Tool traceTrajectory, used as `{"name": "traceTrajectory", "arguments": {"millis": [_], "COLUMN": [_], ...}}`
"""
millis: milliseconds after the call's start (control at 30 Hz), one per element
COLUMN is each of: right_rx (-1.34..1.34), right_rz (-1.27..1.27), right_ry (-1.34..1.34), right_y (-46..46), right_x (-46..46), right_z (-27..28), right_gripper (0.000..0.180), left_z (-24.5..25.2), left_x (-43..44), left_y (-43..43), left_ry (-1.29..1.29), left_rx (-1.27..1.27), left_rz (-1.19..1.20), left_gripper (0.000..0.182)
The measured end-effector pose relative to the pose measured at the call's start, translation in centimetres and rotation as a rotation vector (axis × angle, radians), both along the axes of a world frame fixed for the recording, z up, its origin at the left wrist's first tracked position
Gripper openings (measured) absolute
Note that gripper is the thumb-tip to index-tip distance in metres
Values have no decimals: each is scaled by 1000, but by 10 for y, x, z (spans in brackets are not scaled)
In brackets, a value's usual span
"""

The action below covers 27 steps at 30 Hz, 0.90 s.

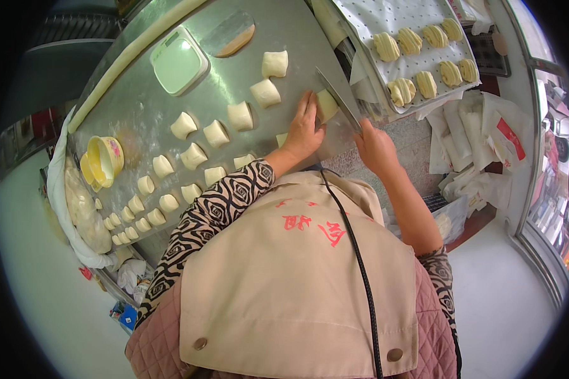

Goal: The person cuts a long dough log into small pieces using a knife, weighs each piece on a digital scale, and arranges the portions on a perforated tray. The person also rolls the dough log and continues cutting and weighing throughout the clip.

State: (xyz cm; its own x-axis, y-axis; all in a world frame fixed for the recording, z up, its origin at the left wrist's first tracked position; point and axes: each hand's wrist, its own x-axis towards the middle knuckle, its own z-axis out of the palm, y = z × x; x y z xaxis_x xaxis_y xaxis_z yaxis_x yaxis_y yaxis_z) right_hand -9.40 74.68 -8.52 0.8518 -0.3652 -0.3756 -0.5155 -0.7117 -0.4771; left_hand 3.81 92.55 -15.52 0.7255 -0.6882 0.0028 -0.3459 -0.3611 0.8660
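Note:
My right hand (378, 148) grips the handle of a kitchen knife (337, 97), whose long blade runs along the right side of a pale dough piece (327, 106). Against the left side of that dough is my left hand (303, 127), holding it with the fingers together and the thumb at the lower edge. Another dough piece (281, 139) shows partly beneath my left wrist. Two cut dough pieces (265, 93) lie on the steel table (294, 38) left of my fingers. Several more, down to small ones, stretch in rows toward the table's left end.
A kitchen scale (179, 60) and a dough scraper (230, 35) lie toward the back. Along the far edge runs a long dough roll (133, 52). Yellow bowls (105, 161) stand at left near covered dough (83, 208). At right, a lined tray (384, 21) carries several shaped rolls.

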Motion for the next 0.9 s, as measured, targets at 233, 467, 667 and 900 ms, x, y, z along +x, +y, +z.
{"name": "traceTrajectory", "arguments": {"millis": [233, 467, 667, 900], "right_rx": [61, 198, 193, 111], "right_rz": [-85, -199, -340, -311], "right_ry": [-5, -148, -248, -166], "right_y": [10, -5, -8, 1], "right_x": [19, 19, -19, -22], "right_z": [-32, -9, 11, 6], "right_gripper": [25, 24, 20, 28], "left_z": [3, 8, 2, 1], "left_x": [15, 52, 56, 84], "left_y": [-25, 7, -41, -45], "left_ry": [-143, -292, -451, -151], "left_rx": [204, 260, 91, 68], "left_rz": [-4, -224, -112, -81], "left_gripper": [83, 70, 52, 26]}}
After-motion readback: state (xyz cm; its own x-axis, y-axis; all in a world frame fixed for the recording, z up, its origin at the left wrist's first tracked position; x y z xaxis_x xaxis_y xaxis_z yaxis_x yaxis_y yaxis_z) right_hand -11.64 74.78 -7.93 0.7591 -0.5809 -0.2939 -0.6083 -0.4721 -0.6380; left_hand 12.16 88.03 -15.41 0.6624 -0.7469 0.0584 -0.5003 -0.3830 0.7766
